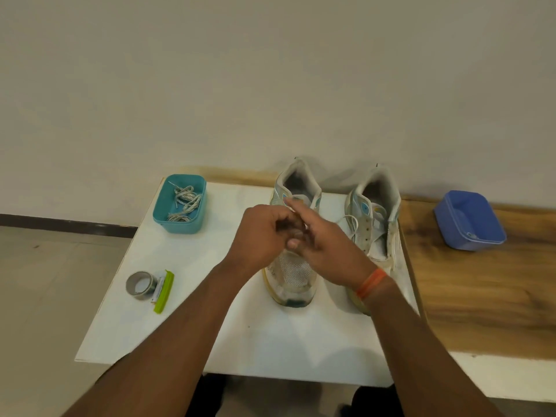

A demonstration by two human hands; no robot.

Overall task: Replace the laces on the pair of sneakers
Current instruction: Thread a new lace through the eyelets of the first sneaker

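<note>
1. the left sneaker [293,275] of the pair stands on the white board [192,296] just below the middle of the frame, toe toward me, heel toward the wall.
2. my left hand [260,240] hovers over its lacing area with the fingers curled in; they seem to pinch a bit of white lace, though the blur there keeps me from being sure.
3. my right hand [326,251] meets the left one over the same shoe, thumb and forefinger pressed together at that spot, the other fingers loosely spread. an orange band [371,282] sits on that wrist.
4. the right sneaker [374,224] stands just beside the first, toward the right, with a loose white lace [352,225] looping out of its eyelets.
5. in the upper left of the board, a teal tub [159,212] holds a tangle of grey laces [185,203].
6. at lower left lie a roll of tape [140,285] and a green clip [165,291], touching.
7. far right, a blue tub [451,227] rests on the wooden surface [469,296].
</note>
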